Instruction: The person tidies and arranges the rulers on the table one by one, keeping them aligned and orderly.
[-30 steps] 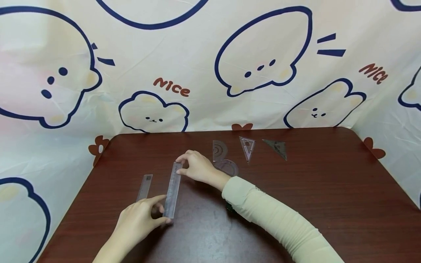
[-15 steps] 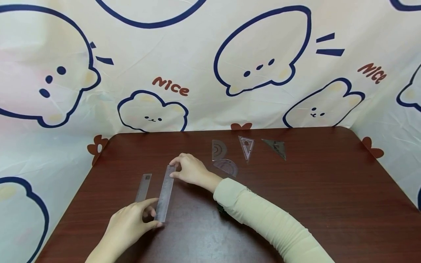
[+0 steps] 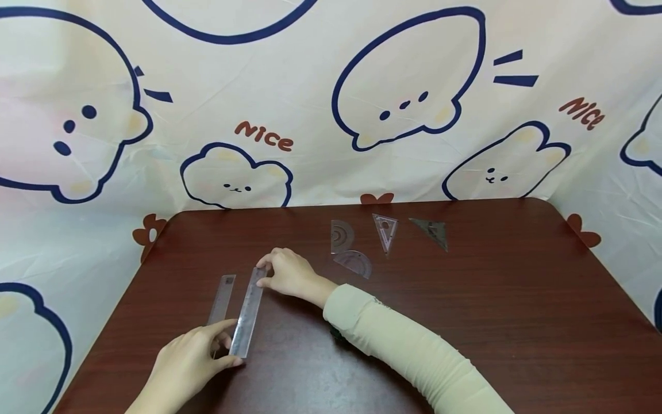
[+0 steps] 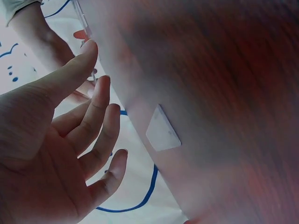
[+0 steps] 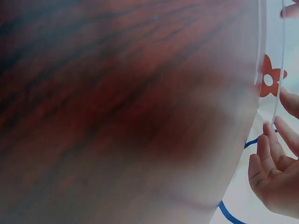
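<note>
Both hands hold a clear straight ruler [image 3: 247, 315] between them, tilted along its length away from the person. In the head view my left hand [image 3: 185, 357] pinches its near end between thumb and fingers. At its far end my right hand [image 3: 292, 276] grips with thumb and fingertips. A second clear ruler [image 3: 222, 298] with a small dark mark lies on the table just left of the held one, its near end hidden behind the left hand. From the right wrist, the held ruler [image 5: 282, 51] appears as a thin edge with the left hand [image 5: 273, 175] at its end.
Toward the back of the dark wooden table [image 3: 491, 322] lie two clear protractors, one half-round [image 3: 341, 236] and one [image 3: 354, 263] nearer, plus a clear set square [image 3: 385, 232] and a darker set square [image 3: 433, 232]. A printed cloth [image 3: 310, 103] hangs behind the table.
Both hands have carried the ruler left and slightly toward the person, bringing it close beside the second ruler. The protractors and set squares have stayed in place.
</note>
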Motion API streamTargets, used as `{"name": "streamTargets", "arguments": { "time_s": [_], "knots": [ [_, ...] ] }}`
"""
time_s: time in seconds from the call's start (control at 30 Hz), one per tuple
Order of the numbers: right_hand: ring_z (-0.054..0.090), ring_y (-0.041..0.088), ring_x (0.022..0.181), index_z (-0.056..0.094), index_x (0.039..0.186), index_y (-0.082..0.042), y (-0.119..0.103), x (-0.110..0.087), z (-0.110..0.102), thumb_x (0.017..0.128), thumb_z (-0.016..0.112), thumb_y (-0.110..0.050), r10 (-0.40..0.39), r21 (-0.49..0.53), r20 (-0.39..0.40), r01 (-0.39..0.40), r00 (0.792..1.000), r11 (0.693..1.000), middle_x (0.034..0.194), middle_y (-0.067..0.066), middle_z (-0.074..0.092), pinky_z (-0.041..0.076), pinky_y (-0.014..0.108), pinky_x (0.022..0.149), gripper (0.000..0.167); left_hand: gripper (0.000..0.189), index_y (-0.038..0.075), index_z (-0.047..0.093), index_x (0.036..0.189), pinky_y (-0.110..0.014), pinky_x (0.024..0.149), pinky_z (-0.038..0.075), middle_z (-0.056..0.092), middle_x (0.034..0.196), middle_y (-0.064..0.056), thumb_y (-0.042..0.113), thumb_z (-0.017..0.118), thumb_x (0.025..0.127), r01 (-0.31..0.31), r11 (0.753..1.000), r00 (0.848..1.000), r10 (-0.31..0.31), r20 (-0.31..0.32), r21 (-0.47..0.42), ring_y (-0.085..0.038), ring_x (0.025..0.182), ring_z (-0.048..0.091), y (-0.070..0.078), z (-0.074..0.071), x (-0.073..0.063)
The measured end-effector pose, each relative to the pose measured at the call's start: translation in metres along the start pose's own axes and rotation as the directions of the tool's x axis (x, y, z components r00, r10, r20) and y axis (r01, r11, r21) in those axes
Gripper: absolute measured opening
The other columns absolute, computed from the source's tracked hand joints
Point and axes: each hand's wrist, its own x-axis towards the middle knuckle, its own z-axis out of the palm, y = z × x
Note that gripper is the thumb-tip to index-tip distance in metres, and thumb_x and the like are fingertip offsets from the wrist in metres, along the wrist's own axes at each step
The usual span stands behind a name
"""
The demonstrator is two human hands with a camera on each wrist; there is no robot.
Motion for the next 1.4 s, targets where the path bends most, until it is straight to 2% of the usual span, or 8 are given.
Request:
{"name": "streamTargets", "arguments": {
  "time_s": [0.3,0.53,0.83,1.23,1.4],
  "knots": [
    [0.055,0.005,0.094,0.072,0.118,-0.024,-0.006,0.007,0.011,0.088,0.076,-0.038,-0.005,-0.046,0.013,0.005,1.000,0.999,0.098,-0.011,0.060,0.045,0.021,0.076,0.033,0.065,0.016,0.066,0.128,-0.032,0.059,0.038,0.058,0.077,0.021,0.037,0.088,0.070,0.043,0.999,0.998,-0.044,0.051,0.021,-0.006,0.059,0.044,-0.007,-0.001,-0.002],
    [0.056,0.004,0.092,0.072,0.117,-0.024,-0.007,0.012,0.016,0.087,0.077,-0.036,-0.007,-0.043,0.031,0.008,1.000,0.999,0.097,-0.012,0.062,0.046,0.020,0.074,0.032,0.064,0.015,0.068,0.125,-0.038,0.064,0.045,0.064,0.080,0.020,0.035,0.089,0.069,0.012,0.999,0.999,-0.014,0.043,0.049,-0.006,0.069,0.056,-0.011,0.003,-0.002],
    [0.056,0.004,0.094,0.073,0.117,-0.026,-0.008,0.021,0.025,0.087,0.077,-0.037,-0.002,-0.070,0.041,0.005,0.999,0.998,0.098,-0.013,0.063,0.046,0.021,0.076,0.032,0.063,0.013,0.068,0.124,-0.037,0.062,0.044,0.063,0.080,0.018,0.033,0.089,0.068,0.018,0.998,0.999,-0.021,0.050,0.060,-0.005,0.066,0.053,-0.013,0.007,0.000],
    [0.056,0.005,0.096,0.073,0.117,-0.024,-0.012,0.020,0.023,0.088,0.077,-0.034,0.010,-0.064,0.045,-0.007,0.999,0.998,0.097,-0.012,0.062,0.045,0.020,0.076,0.031,0.064,0.012,0.068,0.124,-0.040,0.061,0.046,0.062,0.083,0.017,0.036,0.089,0.069,0.038,0.996,0.996,-0.045,0.078,0.086,-0.007,0.069,0.055,-0.012,0.005,0.005],
    [0.055,0.005,0.096,0.073,0.114,-0.026,-0.012,0.021,0.023,0.087,0.077,-0.035,0.016,-0.060,0.056,-0.012,0.998,0.998,0.098,-0.013,0.062,0.045,0.020,0.077,0.028,0.061,0.013,0.069,0.123,-0.037,0.059,0.044,0.060,0.082,0.016,0.035,0.088,0.070,0.034,0.996,0.996,-0.041,0.082,0.079,-0.006,0.066,0.052,-0.012,0.005,0.005]
  ]
}}
